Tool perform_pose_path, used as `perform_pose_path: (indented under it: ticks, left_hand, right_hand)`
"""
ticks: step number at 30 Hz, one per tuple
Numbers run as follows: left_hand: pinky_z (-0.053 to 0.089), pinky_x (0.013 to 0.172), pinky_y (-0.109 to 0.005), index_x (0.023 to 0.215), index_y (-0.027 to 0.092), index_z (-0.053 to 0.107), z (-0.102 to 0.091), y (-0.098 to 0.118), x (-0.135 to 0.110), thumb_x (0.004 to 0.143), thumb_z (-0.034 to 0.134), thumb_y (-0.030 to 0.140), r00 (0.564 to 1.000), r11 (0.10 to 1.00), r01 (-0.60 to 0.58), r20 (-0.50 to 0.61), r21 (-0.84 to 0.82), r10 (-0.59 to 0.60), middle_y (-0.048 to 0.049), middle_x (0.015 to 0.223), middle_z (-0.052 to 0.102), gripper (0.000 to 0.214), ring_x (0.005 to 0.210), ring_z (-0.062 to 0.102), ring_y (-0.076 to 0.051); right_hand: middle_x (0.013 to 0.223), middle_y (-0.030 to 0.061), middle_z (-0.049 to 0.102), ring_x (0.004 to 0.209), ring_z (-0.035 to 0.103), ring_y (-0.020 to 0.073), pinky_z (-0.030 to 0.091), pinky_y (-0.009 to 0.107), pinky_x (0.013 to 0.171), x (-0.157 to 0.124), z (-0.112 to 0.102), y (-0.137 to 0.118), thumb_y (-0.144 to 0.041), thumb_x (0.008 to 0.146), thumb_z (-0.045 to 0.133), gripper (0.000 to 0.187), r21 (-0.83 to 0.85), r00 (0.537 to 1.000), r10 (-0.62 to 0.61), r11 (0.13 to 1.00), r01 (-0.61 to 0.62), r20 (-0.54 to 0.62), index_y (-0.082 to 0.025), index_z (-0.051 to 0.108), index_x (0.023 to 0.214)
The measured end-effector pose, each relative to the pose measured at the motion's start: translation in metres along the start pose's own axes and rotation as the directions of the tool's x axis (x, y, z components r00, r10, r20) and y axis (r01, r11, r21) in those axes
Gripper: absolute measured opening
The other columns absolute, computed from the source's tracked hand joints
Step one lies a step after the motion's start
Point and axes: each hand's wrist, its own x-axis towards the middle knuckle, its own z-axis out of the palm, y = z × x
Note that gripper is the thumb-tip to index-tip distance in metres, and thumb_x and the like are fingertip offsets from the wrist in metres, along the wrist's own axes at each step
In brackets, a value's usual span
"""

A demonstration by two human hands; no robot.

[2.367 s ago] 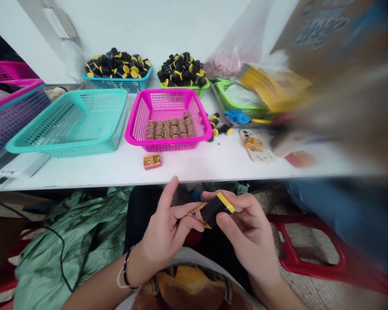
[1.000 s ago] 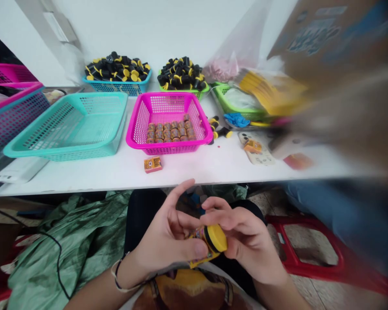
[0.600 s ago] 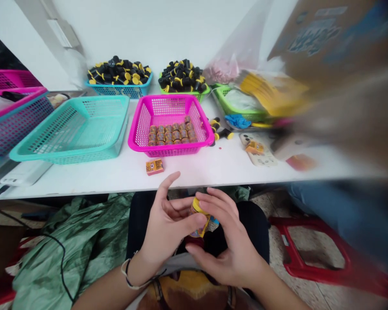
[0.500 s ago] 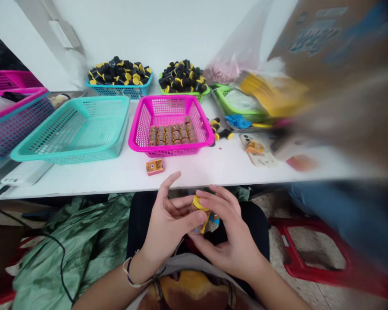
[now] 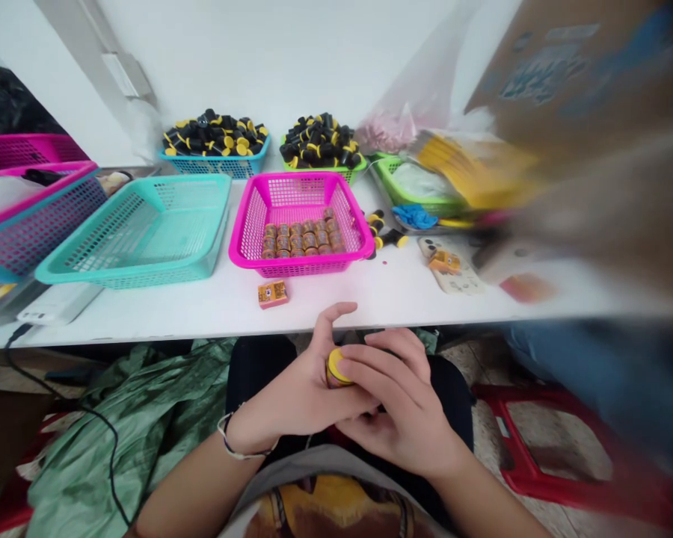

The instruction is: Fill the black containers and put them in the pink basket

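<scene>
Above my lap, my left hand is wrapped round a small jar with a yellow lid, its index finger raised. My right hand curls in from the other side, its fingertips resting against the lid and jar. Most of the jar's label is hidden by my fingers. On the table in front lies a small orange-and-pink block of labels or a box. Past it a pink basket holds rows of small labelled jars.
A turquoise basket stands left of the pink one. Behind are a blue basket and a green basket of black, yellow-lidded jars. At right lie a phone and a red stool. A blurred person is at far right.
My left hand has turned and closed further round the jar, and its raised finger now points right. Coloured wrapping seen beside the jar is now hidden. The view has shifted slightly.
</scene>
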Motion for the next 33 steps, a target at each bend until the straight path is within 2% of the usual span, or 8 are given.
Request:
perform_pose_path:
  ticks: [6,9,14,17,24,28,30,33]
  left_hand:
    - [0.051,0.066,-0.023,0.16,0.031,0.014,0.0,-0.003,-0.003,0.084,0.078,0.017,0.995,0.991,0.009,0.098,-0.131,0.004,0.0066,0.074,0.065,0.1,0.062,0.061,-0.01]
    - [0.048,0.062,-0.021,0.159,0.029,0.017,0.002,-0.001,-0.003,0.083,0.076,0.015,0.994,0.994,0.009,0.111,-0.106,0.003,0.008,0.07,0.06,0.097,0.059,0.056,-0.009]
    - [0.038,0.058,-0.017,0.159,0.029,0.013,0.015,0.002,-0.006,0.081,0.072,0.004,0.976,0.957,-0.145,-0.119,0.251,0.18,0.0096,0.071,0.052,0.101,0.059,0.047,-0.008]
    - [0.04,0.06,-0.019,0.159,0.029,0.009,0.02,0.001,-0.009,0.078,0.071,0.001,0.951,0.944,-0.177,-0.196,0.279,0.237,0.008,0.074,0.054,0.106,0.064,0.051,-0.009]
    - [0.035,0.054,-0.018,0.16,0.033,0.004,0.004,0.003,-0.006,0.08,0.078,0.01,0.994,0.989,-0.104,0.043,0.101,0.1,0.0081,0.074,0.052,0.112,0.056,0.046,-0.007]
    - [0.03,0.05,-0.015,0.16,0.031,0.012,0.002,0.003,-0.004,0.082,0.073,0.008,0.993,0.99,-0.11,0.051,0.085,0.106,0.0105,0.068,0.047,0.101,0.052,0.04,-0.006]
    - [0.037,0.053,-0.016,0.159,0.032,0.014,0.002,0.004,-0.006,0.083,0.074,0.01,0.992,0.982,-0.121,-0.015,0.148,0.124,0.0073,0.076,0.055,0.1,0.057,0.048,-0.007]
    - [0.053,0.079,-0.026,0.15,0.031,0.034,-0.002,0.013,-0.009,0.084,0.075,0.015,0.962,0.884,-0.17,-0.12,0.435,0.244,-0.0046,0.11,0.066,0.079,0.087,0.065,-0.015]
  right_hand:
    - [0.107,0.0058,0.079,0.11,0.062,0.0287,0.046,0.049,0.103,-0.007,0.002,-0.005,-0.018,0.077,0.074,0.048,0.051,0.998,0.055,0.997,-0.053,-0.03,-0.023,0.063,0.123]
    - [0.104,0.0047,0.078,0.105,0.063,0.0281,0.049,0.049,0.101,-0.008,0.0,-0.007,-0.02,0.079,0.075,0.046,0.028,0.998,0.049,0.998,-0.048,-0.04,-0.024,0.065,0.124]
    - [0.096,0.0046,0.076,0.09,0.056,0.0236,0.039,0.05,0.112,-0.013,-0.005,-0.005,-0.021,0.086,0.077,0.037,-0.125,0.998,-0.062,0.99,0.064,0.022,-0.021,0.07,0.122]
    - [0.099,0.0026,0.077,0.093,0.057,0.0228,0.039,0.049,0.112,-0.013,-0.006,-0.001,-0.014,0.089,0.069,0.035,-0.12,0.996,-0.081,0.989,0.084,0.029,-0.026,0.07,0.122]
    - [0.103,0.002,0.08,0.099,0.065,0.0254,0.041,0.052,0.108,-0.009,-0.007,0.005,-0.025,0.088,0.073,0.036,-0.011,0.994,-0.087,0.996,0.087,0.06,-0.029,0.065,0.123]
    - [0.098,0.0054,0.08,0.099,0.068,0.0272,0.041,0.052,0.107,-0.006,-0.002,0.005,-0.027,0.083,0.078,0.038,0.033,0.996,-0.084,0.996,0.084,0.018,-0.023,0.064,0.119]
    - [0.096,0.0042,0.079,0.098,0.069,0.0269,0.042,0.051,0.106,-0.005,0.002,0.006,-0.025,0.083,0.076,0.036,0.027,0.999,-0.045,0.999,0.044,0.009,-0.025,0.063,0.117]
    - [0.105,0.0056,0.079,0.104,0.067,0.0267,0.044,0.049,0.103,-0.003,0.008,0.01,-0.018,0.083,0.073,0.036,-0.002,1.0,0.01,1.0,-0.01,0.024,-0.024,0.064,0.117]
